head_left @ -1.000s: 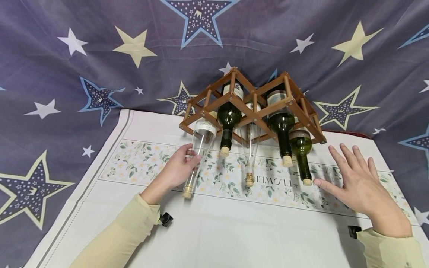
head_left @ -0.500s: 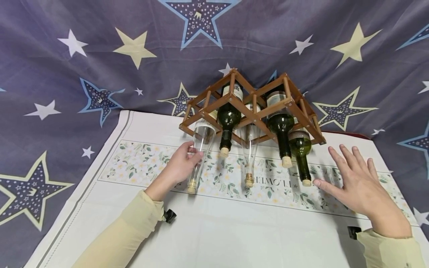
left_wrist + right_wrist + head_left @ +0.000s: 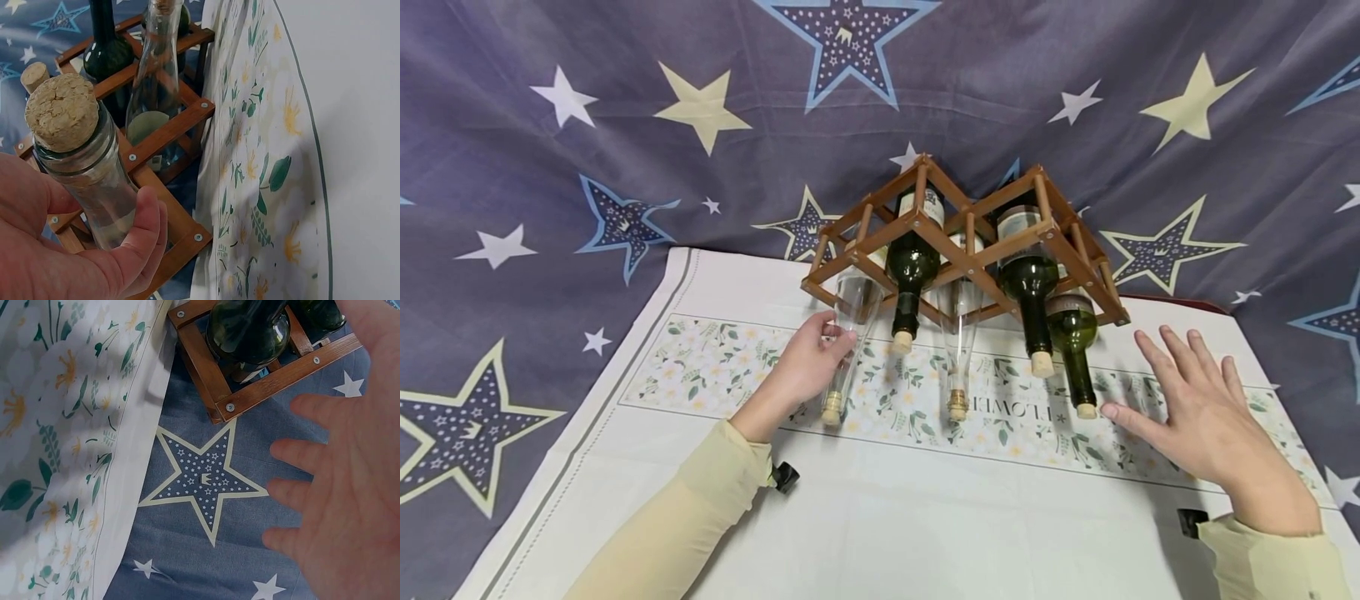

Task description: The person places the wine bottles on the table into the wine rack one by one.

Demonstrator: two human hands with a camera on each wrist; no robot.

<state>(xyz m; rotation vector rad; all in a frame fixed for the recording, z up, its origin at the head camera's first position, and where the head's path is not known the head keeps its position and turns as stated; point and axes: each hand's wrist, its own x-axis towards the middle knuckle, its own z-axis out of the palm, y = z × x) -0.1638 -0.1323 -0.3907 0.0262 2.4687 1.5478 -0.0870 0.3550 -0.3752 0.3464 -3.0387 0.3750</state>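
Note:
A wooden wine rack [image 3: 972,268] stands at the back of the table, with corked bottles in its slots, necks facing me. My left hand [image 3: 799,367] holds a clear glass bottle [image 3: 859,293], which lies in the lower left slot. In the left wrist view its cork [image 3: 61,112] sits in the neck, and thumb and fingers wrap round the glass below. My right hand [image 3: 1206,421] is spread beside the rack's right side, holding nothing. Its thumb tip is near the cork of the small green bottle [image 3: 1073,329].
Two dark green bottles [image 3: 913,260] [image 3: 1030,275] fill the upper slots, and another clear bottle [image 3: 959,321] lies in the lower middle. A floral runner pattern [image 3: 715,367] crosses the white tablecloth [image 3: 925,525]. Behind hangs a star-patterned curtain [image 3: 1000,50].
The clear bottle in my left hand has slid back into the rack, its cork end now farther from me. My left hand moved with it. My right hand has stayed in place.

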